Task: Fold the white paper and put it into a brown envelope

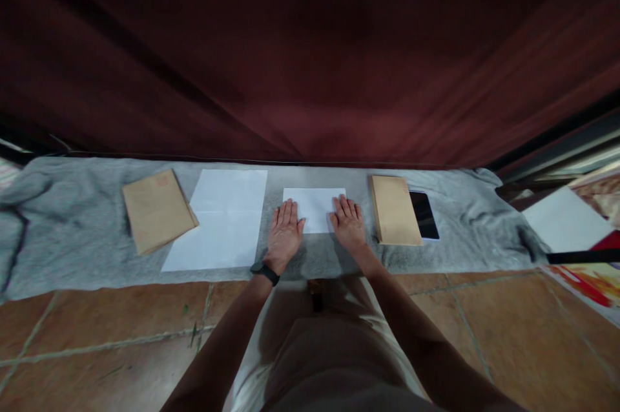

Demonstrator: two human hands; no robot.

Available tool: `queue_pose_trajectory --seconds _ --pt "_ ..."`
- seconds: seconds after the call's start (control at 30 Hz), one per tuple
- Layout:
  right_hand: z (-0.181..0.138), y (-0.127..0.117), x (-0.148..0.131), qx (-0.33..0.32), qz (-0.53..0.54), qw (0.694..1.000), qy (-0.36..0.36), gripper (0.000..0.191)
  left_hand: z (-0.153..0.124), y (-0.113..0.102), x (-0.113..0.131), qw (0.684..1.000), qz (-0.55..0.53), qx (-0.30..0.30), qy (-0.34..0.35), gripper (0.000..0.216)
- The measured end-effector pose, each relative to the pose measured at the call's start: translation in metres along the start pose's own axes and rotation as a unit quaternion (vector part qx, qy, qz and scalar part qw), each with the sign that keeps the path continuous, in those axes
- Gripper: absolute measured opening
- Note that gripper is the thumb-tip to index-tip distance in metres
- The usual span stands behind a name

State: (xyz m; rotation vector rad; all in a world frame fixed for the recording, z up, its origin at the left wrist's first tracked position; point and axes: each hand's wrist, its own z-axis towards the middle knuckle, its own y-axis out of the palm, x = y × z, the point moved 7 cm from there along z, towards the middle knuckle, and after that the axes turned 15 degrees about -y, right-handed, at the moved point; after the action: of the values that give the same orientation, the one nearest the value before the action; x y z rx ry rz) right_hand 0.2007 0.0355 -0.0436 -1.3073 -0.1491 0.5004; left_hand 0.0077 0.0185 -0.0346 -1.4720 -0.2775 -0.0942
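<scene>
Left hand (285, 234) and right hand (349, 223) lie palm down, fingers extended, at opposite ends of a small white paper rectangle (317, 208); neither grasps anything. The rectangle rests on the grey cloth (460, 212), centred before the person. It is probably light, flexible and easily creased, best held by its side edges; whether it is folded cannot be told. A dark wristwatch (265, 272) encircles the left wrist. To the left, a larger white sheet (230, 225), smooth and faintly creased, lies partly under brown paper envelopes (157, 210). To the right, a neat brown envelope stack (397, 210) partly hides a glossy black smartphone (424, 215). The cloth is soft-looking and rumpled at its ends; beyond hangs dark red fabric (310, 108), and below lie terracotta-coloured floor tiles (504, 321).
</scene>
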Motion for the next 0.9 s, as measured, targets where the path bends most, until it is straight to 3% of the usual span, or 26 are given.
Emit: queue_pose_trajectory --seconds 0.1,0.23,0.33,0.67,0.9 --pt "-0.001 0.000 -0.001 0.004 0.001 1.000 0.002 0.054 0.008 0.000 0.014 1.000 -0.006 -0.006 0.000 0.062" --pt "-0.001 -0.001 -0.002 0.011 0.001 1.000 0.001 0.054 0.024 0.009 0.046 0.998 -0.025 -0.030 0.051 0.061" --pt "-0.001 -0.002 -0.002 0.009 -0.002 1.000 -0.002 0.053 0.034 0.016 0.054 0.998 -0.026 -0.029 0.059 0.062" --pt "-0.001 -0.003 -0.002 0.012 -0.001 1.000 0.003 0.054 0.039 0.009 0.007 1.000 -0.010 0.006 0.017 0.065" --pt "-0.001 0.000 0.000 0.025 -0.004 1.000 0.004 0.054 0.010 -0.002 -0.015 0.999 -0.010 0.040 -0.012 0.064"
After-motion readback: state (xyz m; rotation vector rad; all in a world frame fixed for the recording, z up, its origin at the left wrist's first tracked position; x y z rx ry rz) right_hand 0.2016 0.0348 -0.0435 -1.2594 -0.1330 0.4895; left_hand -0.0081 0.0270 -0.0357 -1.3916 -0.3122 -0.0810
